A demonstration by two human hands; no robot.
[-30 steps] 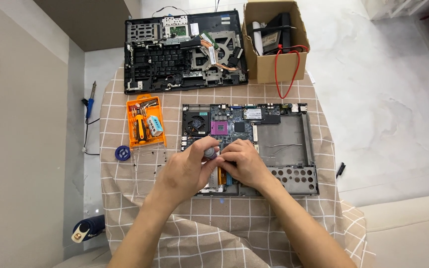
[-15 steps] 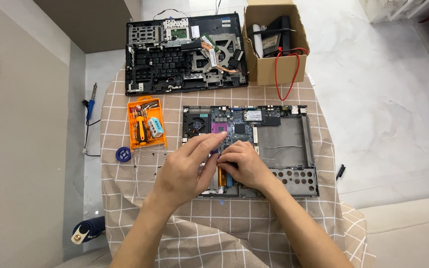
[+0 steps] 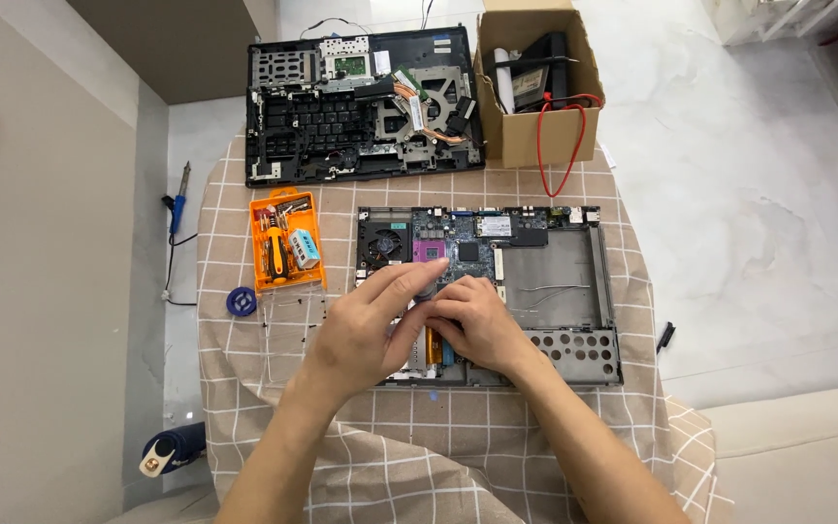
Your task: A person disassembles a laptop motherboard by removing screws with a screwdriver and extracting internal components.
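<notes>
Two bare hands were seen over one opened laptop base (image 3: 574,281), which lay in the middle of the checked cloth (image 3: 419,456) on the table. The left hand (image 3: 366,330) was laid across the board with fingers stretched and pressed together, tips near the pink socket (image 3: 431,252). The right hand (image 3: 472,325) was curled just beside it, fingertips touching the left fingers; whether anything small was pinched between them could not be told, as the spot was covered by both hands. One round fan (image 3: 383,243) was counted in the base's upper left corner, and one perforated metal plate (image 3: 574,351) at its lower right.

One second stripped laptop shell (image 3: 341,116) was placed beyond the base, at the cloth's far edge. One cardboard box (image 3: 526,136) stood right of it, open on top; one white roll, dark parts and one red cable (image 3: 560,136) were held in it, the cable hanging over the front wall. One orange tool tray (image 3: 269,277) was set left of the base; one screwdriver with orange-black handle (image 3: 272,254) and one pale blue-white block (image 3: 305,247) were lying in it, plus bits too small to count. One blue round item (image 3: 241,302) was beside the tray. One soldering iron (image 3: 178,202) was left on the floor.
</notes>
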